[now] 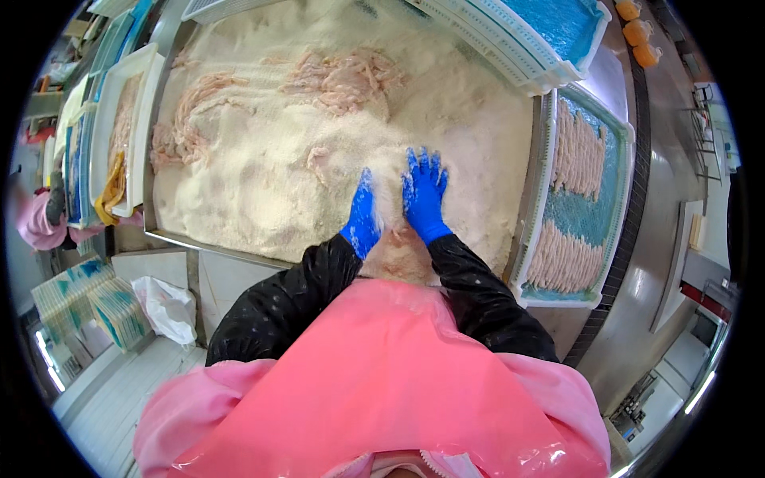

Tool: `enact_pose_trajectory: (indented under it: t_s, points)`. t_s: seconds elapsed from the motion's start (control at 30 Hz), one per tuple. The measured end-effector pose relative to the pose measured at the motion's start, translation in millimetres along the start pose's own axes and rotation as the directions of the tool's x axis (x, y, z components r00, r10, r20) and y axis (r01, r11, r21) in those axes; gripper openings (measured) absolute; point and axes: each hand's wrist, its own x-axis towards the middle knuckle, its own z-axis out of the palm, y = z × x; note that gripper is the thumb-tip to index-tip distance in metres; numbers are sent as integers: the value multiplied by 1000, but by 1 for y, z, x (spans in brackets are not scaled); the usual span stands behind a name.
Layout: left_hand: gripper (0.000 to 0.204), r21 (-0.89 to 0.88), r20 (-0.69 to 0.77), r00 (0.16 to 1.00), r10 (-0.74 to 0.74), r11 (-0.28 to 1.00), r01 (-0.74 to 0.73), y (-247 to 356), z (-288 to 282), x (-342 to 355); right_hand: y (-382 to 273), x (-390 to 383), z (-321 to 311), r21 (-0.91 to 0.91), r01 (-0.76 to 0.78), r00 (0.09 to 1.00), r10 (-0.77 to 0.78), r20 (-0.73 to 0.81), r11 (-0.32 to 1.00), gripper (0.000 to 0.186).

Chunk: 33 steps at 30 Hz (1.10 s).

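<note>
A large metal-edged table holds a thick bed of pale crumb-like coating (263,191). My left hand (362,217), in a blue glove dusted with crumbs, stands on its edge in the coating with its fingers stretched out. To its right, my right hand (425,195) lies palm down on the crumbs, fingers spread. Neither hand holds anything. Pale pink raw meat strips (401,243) lie between and just below my wrists, partly coated. A small meat piece (318,162) pokes out of the crumbs left of my hands. Farther back sits a heap of raw meat strips (343,78).
More meat strips (185,127) lie at the table's left. On the right, a white tray (532,296) with blue lining holds two rows of coated strips (578,151). Another tray (510,48) stands at the far right corner. A white tub (143,159) with a yellow cloth (113,191) flanks the left edge.
</note>
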Motion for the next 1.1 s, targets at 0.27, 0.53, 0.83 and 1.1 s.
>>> enact_pose_trajectory:
  t_s: [0.27, 0.53, 0.83, 1.1]
  points:
    - [50, -259, 29, 992, -121, 958, 125, -3, 25, -32, -38, -25, -26, 302, 217, 966, -249, 69, 928, 52]
    - [54, -75, 95, 964, -249, 964, 257, -5, 54, -31, -29, -21, -48, 217, 257, 965, -263, 0, 942, 55]
    - [72, 333, -254, 883, -395, 821, 463, -19, 103, -54, 28, -56, -95, 771, -437, 900, 229, 372, 464, 40]
    - [69, 639, -400, 885, -236, 621, 454, -32, 76, -23, 220, -60, -277, 813, -500, 838, 402, 368, 298, 25]
